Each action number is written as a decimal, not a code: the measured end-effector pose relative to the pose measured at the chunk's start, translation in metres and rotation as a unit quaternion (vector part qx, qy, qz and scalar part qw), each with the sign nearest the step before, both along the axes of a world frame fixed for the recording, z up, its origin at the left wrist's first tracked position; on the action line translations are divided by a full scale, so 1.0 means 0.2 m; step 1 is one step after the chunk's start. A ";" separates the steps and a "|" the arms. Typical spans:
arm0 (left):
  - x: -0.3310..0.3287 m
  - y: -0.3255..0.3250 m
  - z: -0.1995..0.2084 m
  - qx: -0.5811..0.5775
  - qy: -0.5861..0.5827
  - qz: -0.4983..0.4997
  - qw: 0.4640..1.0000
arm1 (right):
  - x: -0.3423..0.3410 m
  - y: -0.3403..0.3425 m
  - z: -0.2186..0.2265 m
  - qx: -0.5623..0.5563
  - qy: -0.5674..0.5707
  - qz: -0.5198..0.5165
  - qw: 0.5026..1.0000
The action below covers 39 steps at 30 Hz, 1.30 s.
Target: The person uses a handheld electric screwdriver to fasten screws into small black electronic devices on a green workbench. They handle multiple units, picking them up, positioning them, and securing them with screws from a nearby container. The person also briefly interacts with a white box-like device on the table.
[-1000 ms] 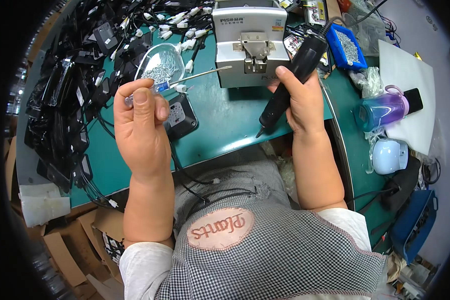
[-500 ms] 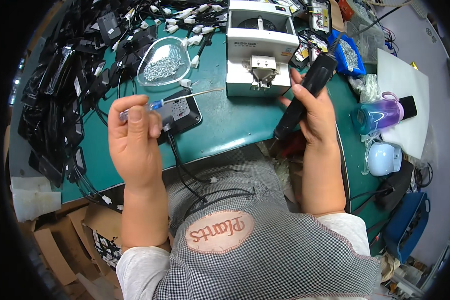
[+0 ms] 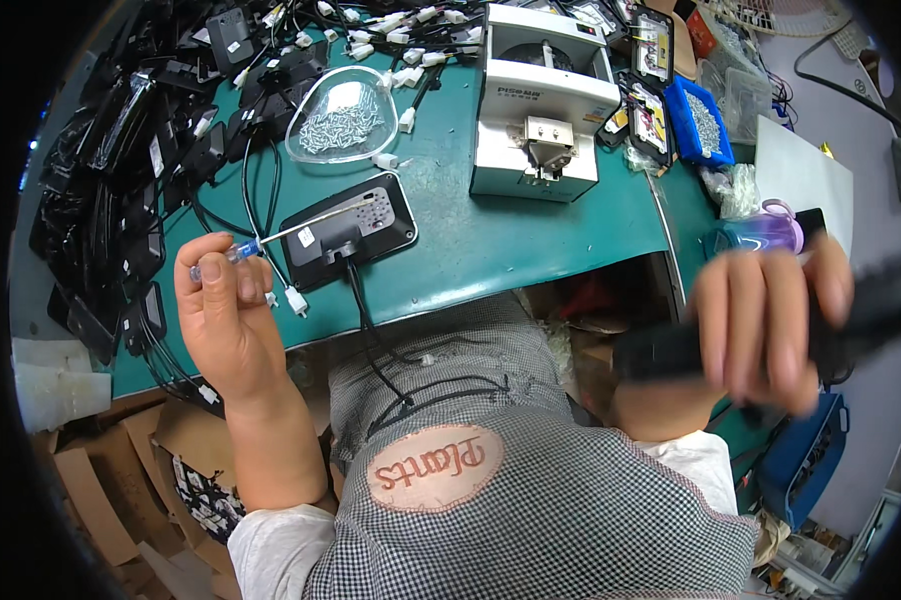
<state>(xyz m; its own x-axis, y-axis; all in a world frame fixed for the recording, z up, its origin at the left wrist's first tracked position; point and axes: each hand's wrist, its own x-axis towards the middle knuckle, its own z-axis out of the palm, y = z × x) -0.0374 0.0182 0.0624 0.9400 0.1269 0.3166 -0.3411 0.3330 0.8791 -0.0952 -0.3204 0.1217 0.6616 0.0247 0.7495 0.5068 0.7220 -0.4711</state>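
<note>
from my end, i see the left hand (image 3: 226, 310) closed on the clear and blue handle of a thin screwdriver (image 3: 316, 217), thumb and fingers pinching it. its shaft slants above the black housing (image 3: 389, 238), which lies perforated side up on the green table (image 3: 491, 240), near the front edge. i cannot tell whether the tip touches it; a slack wrist could let it skid and scratch the face or chip a hole.

the right hand (image 3: 766, 320) is blurred, but its fingers look wrapped around a black power tool (image 3: 661, 355), off the table's right side. i can't make out the bit. a loose hold there could drop the tool, and a wide swing could knock the purple and teal bottle (image 3: 749, 237) just beyond the knuckles.

the cables (image 3: 359, 300) hang from the housing over the edge toward the checked apron (image 3: 551, 460); if the apron snags them, they could drag the housing off. behind it sits the clear tray (image 3: 336, 158) of loose screws (image 3: 341, 125), and a careless left elbow or a tugged lead could tip it and scatter them.
</note>
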 end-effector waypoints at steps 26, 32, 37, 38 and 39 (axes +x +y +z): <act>-0.11 0.61 0.02 -0.063 -0.026 0.290 0.955 | -0.02 0.59 0.32 0.068 -0.148 0.304 0.939; -0.10 1.21 0.08 -0.104 -0.058 0.429 0.896 | -0.05 0.49 0.19 0.095 -0.039 0.215 0.971; -0.01 1.83 0.22 -0.120 -0.042 0.519 0.845 | 0.14 0.13 0.08 -0.062 -0.073 0.154 0.984; 0.03 1.95 0.23 -0.127 -0.039 0.525 0.841 | 0.16 0.07 0.05 -0.076 -0.069 0.149 0.983; 0.05 2.06 0.25 -0.133 -0.035 0.537 0.832 | 0.19 0.01 0.02 -0.089 -0.066 0.149 0.983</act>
